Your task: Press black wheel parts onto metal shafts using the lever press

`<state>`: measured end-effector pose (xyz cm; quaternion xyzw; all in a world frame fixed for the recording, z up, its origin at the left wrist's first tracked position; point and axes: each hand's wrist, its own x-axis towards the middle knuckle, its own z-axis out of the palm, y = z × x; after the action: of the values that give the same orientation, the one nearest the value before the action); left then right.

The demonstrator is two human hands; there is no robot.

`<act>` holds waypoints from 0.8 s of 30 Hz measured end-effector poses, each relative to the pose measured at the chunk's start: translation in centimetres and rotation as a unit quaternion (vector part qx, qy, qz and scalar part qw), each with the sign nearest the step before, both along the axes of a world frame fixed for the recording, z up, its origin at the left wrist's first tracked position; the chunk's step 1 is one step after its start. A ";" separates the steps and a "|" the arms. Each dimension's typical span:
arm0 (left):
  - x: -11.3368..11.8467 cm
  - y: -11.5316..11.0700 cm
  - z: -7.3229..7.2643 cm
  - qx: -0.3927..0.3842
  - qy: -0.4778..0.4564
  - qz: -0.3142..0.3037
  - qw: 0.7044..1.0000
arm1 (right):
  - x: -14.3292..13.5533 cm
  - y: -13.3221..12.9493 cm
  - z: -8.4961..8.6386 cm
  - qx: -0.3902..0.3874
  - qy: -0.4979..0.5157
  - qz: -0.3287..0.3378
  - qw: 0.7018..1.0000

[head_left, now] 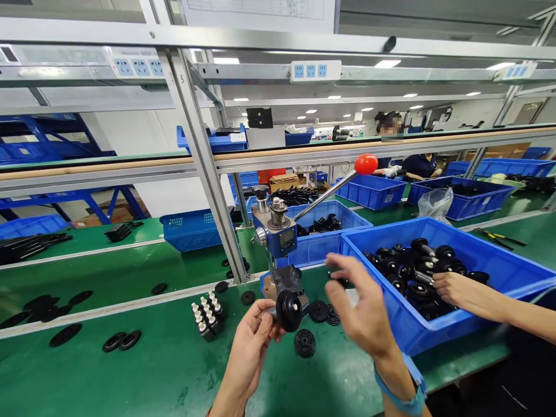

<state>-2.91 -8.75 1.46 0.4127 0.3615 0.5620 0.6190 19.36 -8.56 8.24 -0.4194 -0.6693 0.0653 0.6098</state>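
Observation:
My left hand [254, 341] grips a black wheel-like part [289, 311] by its short grey shaft, in front of the press base. My right hand [360, 307] is raised to the right of it, fingers apart and slightly blurred. Something dark shows behind those fingers, and I cannot make out what it is. Beyond the left hand stands a blue hand press [278, 231] with a red-knobbed lever [367, 164]. Black ribbed discs [304, 343] lie on the green bench just right of the wheel part. To the left stands a block of small black parts with white tops [207, 313].
A blue bin [434, 229] of black wheel parts stands at right, with a co-worker's hand [469, 294] in it. Another blue bin [325, 246] sits behind the press. Loose black rings [121, 340] lie at left. An aluminium post [208, 156] rises beside the press.

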 end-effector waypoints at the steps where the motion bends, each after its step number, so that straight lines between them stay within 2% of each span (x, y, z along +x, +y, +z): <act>1: 0.0 -0.3 -0.2 -0.003 -0.006 -0.002 1.000 | -0.6 -0.8 -1.2 -0.041 -0.026 0.056 0.997; 3: 0.1 -0.7 -0.7 -0.010 -0.019 -0.010 1.000 | -1.5 -1.8 -3.0 -0.098 -0.061 0.121 0.986; 6: 0.5 -1.2 -1.3 -0.027 -0.042 -0.025 0.998 | -2.6 -2.2 -4.2 -0.124 -0.068 0.159 0.977; 16: 1.1 -1.7 -2.9 -0.045 -0.043 -0.023 0.998 | -2.5 -2.4 -4.8 -0.116 -0.063 0.226 0.965; 19: 0.9 -1.8 -3.0 -0.046 -0.028 -0.013 0.998 | -2.4 -2.6 -5.1 -0.110 -0.062 0.231 0.965; 24: 0.7 -1.7 -2.7 -0.037 -0.005 -0.032 0.999 | -2.3 -2.9 -5.2 -0.092 -0.071 0.228 0.967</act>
<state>-2.20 -10.48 -1.29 0.3983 0.3657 0.5299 0.6533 17.07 -11.50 3.01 -0.3136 -0.7797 0.2336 0.4891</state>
